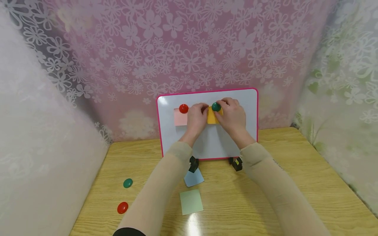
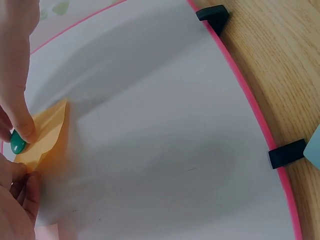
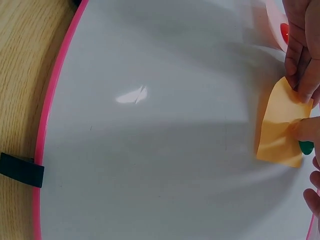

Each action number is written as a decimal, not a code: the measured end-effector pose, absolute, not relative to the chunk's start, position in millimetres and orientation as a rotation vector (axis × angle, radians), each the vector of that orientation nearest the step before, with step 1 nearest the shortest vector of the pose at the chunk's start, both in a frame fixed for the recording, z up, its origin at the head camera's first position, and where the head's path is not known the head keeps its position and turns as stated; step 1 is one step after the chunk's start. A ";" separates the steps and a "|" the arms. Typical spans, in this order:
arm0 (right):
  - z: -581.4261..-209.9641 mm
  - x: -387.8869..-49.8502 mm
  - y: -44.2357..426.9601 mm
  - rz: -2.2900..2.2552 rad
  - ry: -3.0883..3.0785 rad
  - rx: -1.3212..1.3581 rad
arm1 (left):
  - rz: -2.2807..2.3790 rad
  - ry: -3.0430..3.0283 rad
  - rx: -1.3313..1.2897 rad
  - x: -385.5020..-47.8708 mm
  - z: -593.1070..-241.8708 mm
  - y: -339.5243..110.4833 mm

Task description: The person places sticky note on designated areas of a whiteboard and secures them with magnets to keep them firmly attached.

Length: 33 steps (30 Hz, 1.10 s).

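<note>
A white board [image 1: 212,144] with a pink rim stands upright against the wall. On its upper part lies an orange sticky note [image 1: 211,117], its lower edge curling off the surface in the wrist views. My left hand [image 1: 197,118] pinches the note's left edge between thumb and fingers. With thumb and fingers my right hand [image 1: 234,116] grips a green round magnet [image 1: 216,107] at the top of the note. Left of these, a pink sticky note [image 1: 179,118] hangs under a red round magnet [image 1: 183,108], partly hidden by my left hand.
Black feet [image 1: 237,164] hold the board's lower edge. In front of it on the wooden table [image 1: 224,209] lie a blue note [image 1: 194,178] and a pale green note [image 1: 191,202]. Another green magnet [image 1: 128,183] and a red magnet [image 1: 122,207] lie to the left.
</note>
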State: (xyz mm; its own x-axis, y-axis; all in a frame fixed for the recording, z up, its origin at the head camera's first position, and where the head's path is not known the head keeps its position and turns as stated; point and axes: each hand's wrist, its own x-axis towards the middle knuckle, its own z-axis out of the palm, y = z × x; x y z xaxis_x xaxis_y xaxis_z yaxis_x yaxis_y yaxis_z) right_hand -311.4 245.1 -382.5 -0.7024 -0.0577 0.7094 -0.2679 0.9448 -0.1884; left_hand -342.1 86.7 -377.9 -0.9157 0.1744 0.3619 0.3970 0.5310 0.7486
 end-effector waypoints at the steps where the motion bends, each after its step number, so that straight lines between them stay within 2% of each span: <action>1: -382.5 -311.5 244.9 0.358 -2.335 0.226 | -1.328 -2.533 -0.478 -342.1 -377.9 86.7; 33: -388.0 -312.7 241.9 0.383 -2.359 0.170 | -1.323 -2.539 -0.458 -347.6 -383.0 84.9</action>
State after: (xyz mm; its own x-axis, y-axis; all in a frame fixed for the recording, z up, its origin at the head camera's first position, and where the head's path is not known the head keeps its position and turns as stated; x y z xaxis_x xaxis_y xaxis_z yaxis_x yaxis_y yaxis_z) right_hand -312.7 241.9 -388.0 -0.7259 -0.0125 0.6877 -0.2296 0.9469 -0.2251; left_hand -347.6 84.9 -383.0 -0.9218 0.1633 0.3516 0.3817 0.5405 0.7498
